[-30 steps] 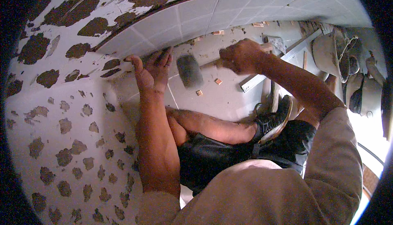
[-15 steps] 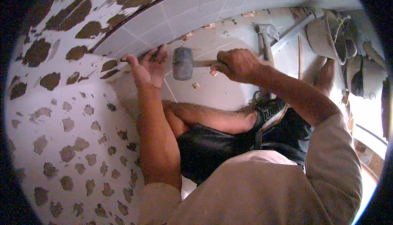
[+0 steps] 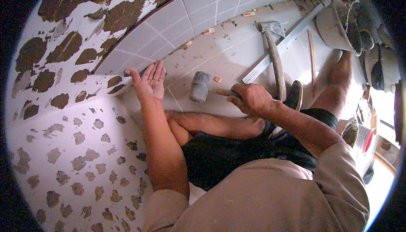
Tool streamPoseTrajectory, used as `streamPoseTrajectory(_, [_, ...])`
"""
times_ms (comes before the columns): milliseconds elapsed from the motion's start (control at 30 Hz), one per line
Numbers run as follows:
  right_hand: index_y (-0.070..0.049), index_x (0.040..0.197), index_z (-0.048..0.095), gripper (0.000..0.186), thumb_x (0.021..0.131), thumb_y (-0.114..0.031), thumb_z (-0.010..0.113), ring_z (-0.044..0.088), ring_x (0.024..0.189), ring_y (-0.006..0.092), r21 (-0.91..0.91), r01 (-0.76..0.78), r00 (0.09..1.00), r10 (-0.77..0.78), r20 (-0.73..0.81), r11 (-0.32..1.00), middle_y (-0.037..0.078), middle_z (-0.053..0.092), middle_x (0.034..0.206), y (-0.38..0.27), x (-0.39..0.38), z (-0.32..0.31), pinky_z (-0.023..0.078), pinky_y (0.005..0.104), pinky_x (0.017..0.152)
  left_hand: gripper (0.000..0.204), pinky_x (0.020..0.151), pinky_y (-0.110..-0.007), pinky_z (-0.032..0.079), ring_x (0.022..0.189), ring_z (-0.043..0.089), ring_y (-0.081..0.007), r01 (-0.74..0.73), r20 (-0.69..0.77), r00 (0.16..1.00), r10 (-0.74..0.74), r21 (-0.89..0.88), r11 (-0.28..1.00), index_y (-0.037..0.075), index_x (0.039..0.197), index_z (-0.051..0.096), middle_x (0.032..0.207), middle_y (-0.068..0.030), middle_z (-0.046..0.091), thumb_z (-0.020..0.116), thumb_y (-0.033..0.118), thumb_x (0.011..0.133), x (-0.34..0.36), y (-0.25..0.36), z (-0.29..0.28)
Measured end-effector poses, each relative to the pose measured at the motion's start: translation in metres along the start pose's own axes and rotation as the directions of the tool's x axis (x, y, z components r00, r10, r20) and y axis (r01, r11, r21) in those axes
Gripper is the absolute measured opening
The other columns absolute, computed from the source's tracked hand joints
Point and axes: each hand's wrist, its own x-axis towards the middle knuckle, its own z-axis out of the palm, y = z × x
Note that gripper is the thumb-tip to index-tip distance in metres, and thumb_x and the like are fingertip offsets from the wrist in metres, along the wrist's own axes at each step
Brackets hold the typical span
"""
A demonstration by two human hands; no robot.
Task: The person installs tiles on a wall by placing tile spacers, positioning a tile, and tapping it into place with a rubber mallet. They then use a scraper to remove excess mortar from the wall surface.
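In the head view, a pale tiled floor [image 3: 239,42] is bordered by a wall row of glossy light-grey square-patterned tiles [image 3: 169,29] and a white wall pitted with grey patches [image 3: 93,135]. A mallet with a grey cylindrical head and wooden handle [image 3: 200,87] is gripped by the handle in the closed right hand [image 3: 253,100], its head held between the two hands. The left hand [image 3: 151,83] is held open, palm up, near the tiles' lower edge; whether they are touched cannot be told. A silvery metal bar [image 3: 292,39] is crossed by a wooden-handled, grey-headed tool [image 3: 275,58].
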Motion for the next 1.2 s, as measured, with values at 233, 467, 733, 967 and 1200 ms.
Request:
streamPoseTrajectory(233, [-0.006, 0.096, 0.062, 0.025, 0.089, -0.029, 0.063, 0.064, 0.076, 0.0391, -0.089, 0.128, 0.992, -0.128, 0.009, 0.988, 0.017, 0.065, 0.080, 0.003, 0.028, 0.004, 0.051, 0.0488, 0.067, 0.103, 0.110, -0.045, 0.036, 0.130, 0.046, -0.0360, 0.018, -0.037, 0.999, -0.019, -0.024, 1.000, -0.015, 0.140, 0.027, 0.143, -0.0263, 0.040, 0.046, 0.072, 0.086, 0.006, -0.004, -0.025])
streamPoseTrajectory(467, [-0.006, 0.087, 0.063, 0.027, 0.087, -0.033, 0.067, 0.063, 0.069, 0.0381, -0.269, 0.246, 0.963, -0.267, -0.043, 0.931, 0.016, 0.065, 0.075, -0.015, 0.058, -0.027, 0.051, 0.0460, 0.063, 0.045, 0.078, -0.033, 0.050, 0.085, 0.062, -0.0225, -0.201, -0.515, 0.838, 0.183, 0.021, 0.979, 0.000, 0.114, 0.057, 0.102, -0.0095, 0.062, 0.054, 0.041, 0.097, 0.017, -0.004, -0.074])
streamPoseTrajectory(733, [-0.006, 0.083, 0.063, 0.029, 0.087, -0.034, 0.065, 0.064, 0.070, 0.0374, -0.316, 0.268, 0.956, -0.291, -0.028, 0.910, 0.016, 0.065, 0.073, -0.021, 0.091, -0.041, 0.051, 0.0480, 0.065, 0.070, 0.090, -0.035, 0.050, 0.096, 0.064, -0.0269, -0.263, -0.458, 0.825, 0.331, 0.208, 0.942, -0.008, 0.122, 0.054, 0.114, -0.0199, 0.062, 0.064, 0.053, 0.088, 0.001, 0.000, -0.021])
streamPoseTrajectory(967, [-0.007, 0.084, 0.063, 0.025, 0.087, -0.032, 0.064, 0.064, 0.069, 0.0368, -0.320, 0.351, 0.934, -0.355, 0.048, 0.880, 0.015, 0.065, 0.072, -0.025, 0.122, -0.042, 0.051, 0.0488, 0.065, 0.070, 0.091, -0.036, 0.050, 0.100, 0.064, -0.0299, -0.291, -0.491, 0.804, 0.335, 0.166, 0.942, -0.012, 0.120, 0.053, 0.115, -0.0217, 0.062, 0.066, 0.048, 0.087, 0.003, 0.002, -0.017])
streamPoseTrajectory(1200, [-0.008, 0.086, 0.064, 0.026, 0.087, -0.034, 0.064, 0.064, 0.068, 0.0377, -0.329, 0.289, 0.953, -0.302, 0.011, 0.899, 0.014, 0.064, 0.069, -0.040, 0.134, -0.051, 0.051, 0.0482, 0.065, 0.058, 0.086, -0.037, 0.051, 0.100, 0.065, -0.0293, -0.251, -0.490, 0.822, 0.291, 0.146, 0.957, -0.009, 0.119, 0.054, 0.113, -0.0201, 0.062, 0.064, 0.041, 0.090, 0.006, 0.003, -0.025])
